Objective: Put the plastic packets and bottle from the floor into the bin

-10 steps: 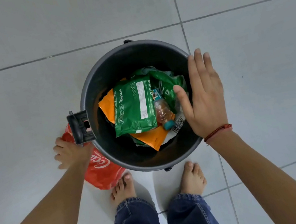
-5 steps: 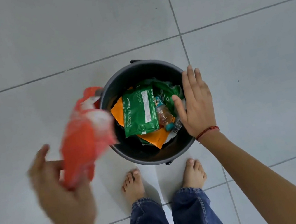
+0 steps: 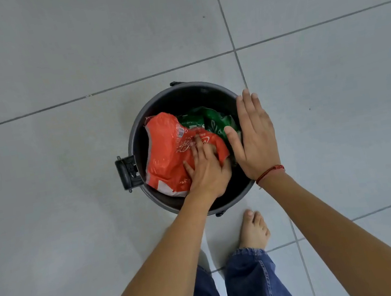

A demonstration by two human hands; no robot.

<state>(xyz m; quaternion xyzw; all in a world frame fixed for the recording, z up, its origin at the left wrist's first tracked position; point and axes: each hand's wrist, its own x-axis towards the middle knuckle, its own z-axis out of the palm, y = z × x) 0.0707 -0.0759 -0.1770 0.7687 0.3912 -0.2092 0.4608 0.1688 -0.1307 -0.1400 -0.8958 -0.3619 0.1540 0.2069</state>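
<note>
Red plastic packet (image 3: 166, 149) lies inside the bin (image 3: 133, 137), over a green packet (image 3: 213, 122). Left hand (image 3: 205, 169) presses it flat-fingered, apparently to compact it; right hand (image 3: 255, 135), open, steadies the rim (bottle not visible).

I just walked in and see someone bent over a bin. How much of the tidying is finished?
Nearly all, it seems. Green packets already lie inside the bin. In hand: the left hand presses a red packet down on top of them, while the right hand rests flat at the bin's rim. Left to do: apparently nothing, since the visible floor holds no more litter. No bottle shows; it may lie beneath the packets.
</note>
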